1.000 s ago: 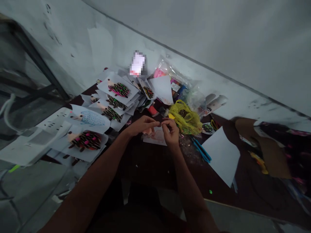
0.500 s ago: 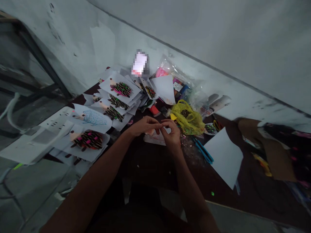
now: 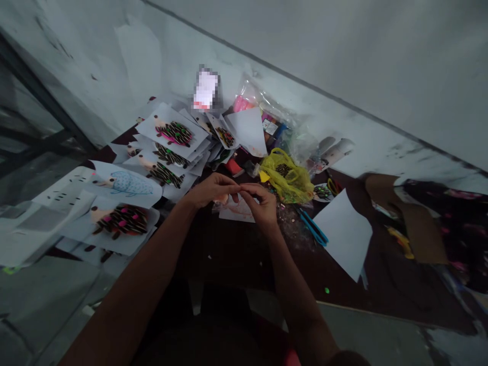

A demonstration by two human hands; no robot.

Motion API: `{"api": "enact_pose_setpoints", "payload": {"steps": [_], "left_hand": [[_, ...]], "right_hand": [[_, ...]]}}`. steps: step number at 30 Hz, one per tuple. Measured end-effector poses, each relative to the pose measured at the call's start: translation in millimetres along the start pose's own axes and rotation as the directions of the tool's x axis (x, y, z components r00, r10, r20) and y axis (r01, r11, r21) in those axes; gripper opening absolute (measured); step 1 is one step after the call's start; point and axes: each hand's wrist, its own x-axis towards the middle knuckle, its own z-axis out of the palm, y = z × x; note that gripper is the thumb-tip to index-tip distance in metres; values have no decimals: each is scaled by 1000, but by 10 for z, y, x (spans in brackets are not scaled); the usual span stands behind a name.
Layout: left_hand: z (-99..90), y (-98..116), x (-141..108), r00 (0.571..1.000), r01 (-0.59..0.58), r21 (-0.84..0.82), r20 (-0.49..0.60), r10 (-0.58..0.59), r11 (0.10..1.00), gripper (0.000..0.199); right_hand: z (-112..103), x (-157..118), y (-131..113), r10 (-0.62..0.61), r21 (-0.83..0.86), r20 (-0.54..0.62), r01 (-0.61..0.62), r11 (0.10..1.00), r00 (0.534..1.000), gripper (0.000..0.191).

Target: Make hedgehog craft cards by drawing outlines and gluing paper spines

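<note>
My left hand (image 3: 214,189) and my right hand (image 3: 262,202) meet at their fingertips over a small paper (image 3: 237,210) with a faint orange-pink drawing. Both hands are closed in a pinch. Whatever lies between the fingers is too small and dark to make out. A pale peach lump (image 3: 221,197) shows partly beneath my left hand, at the paper's left side. Just beyond my right hand lies a yellow plastic bag (image 3: 292,175) with dark bits in it. Blue-handled scissors (image 3: 313,227) rest to the right, beside a blank white sheet (image 3: 345,235).
Stacked hedgehog pictures (image 3: 120,221) with dark spines cover the table's left side. A blurred bright screen (image 3: 206,89) leans on the wall. Clear bags with coloured packs (image 3: 272,124) stand behind. A cardboard piece (image 3: 421,231) and dark floral cloth (image 3: 465,229) lie right. One green bit (image 3: 327,290) sits near the front edge.
The whole view has shifted, so things appear slightly further left and higher. My hands stay together at the fingertips, and my right-hand fingers look flatter; more of the small paper shows.
</note>
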Motion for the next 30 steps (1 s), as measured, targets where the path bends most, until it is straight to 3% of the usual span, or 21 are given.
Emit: {"api": "enact_pose_setpoints", "payload": {"steps": [6,10,14,17,20,22,26,30], "left_hand": [[14,59,-27,994,35,35,104,-38,999,39],[6,83,-36,993,72,89,86,-80,993,38],[-77,68,-38,999,27,276,24,-35,961,34],[-139,54,-36,999,40,400,2,-45,916,34],[-173,28,-30,998,61,526,-35,-50,848,31],[-183,5,-24,997,75,649,-53,-53,757,30],[-180,-26,-9,995,92,801,-58,-76,592,32],[-163,-27,-1,993,108,835,-70,-90,539,34]], "right_hand": [[-14,-2,49,-7,-18,-32,6,1000,999,11],[-19,-9,16,-59,-136,-42,53,989,997,9],[-52,-45,-25,-85,-257,32,90,962,996,11],[-90,-108,-10,-37,-320,120,74,945,992,12],[-101,-185,52,35,-374,159,28,927,987,8],[-83,-226,98,57,-391,173,16,920,983,7],[-7,-252,137,22,-465,244,97,880,970,13],[57,-234,132,-22,-590,275,186,785,961,19]]}}
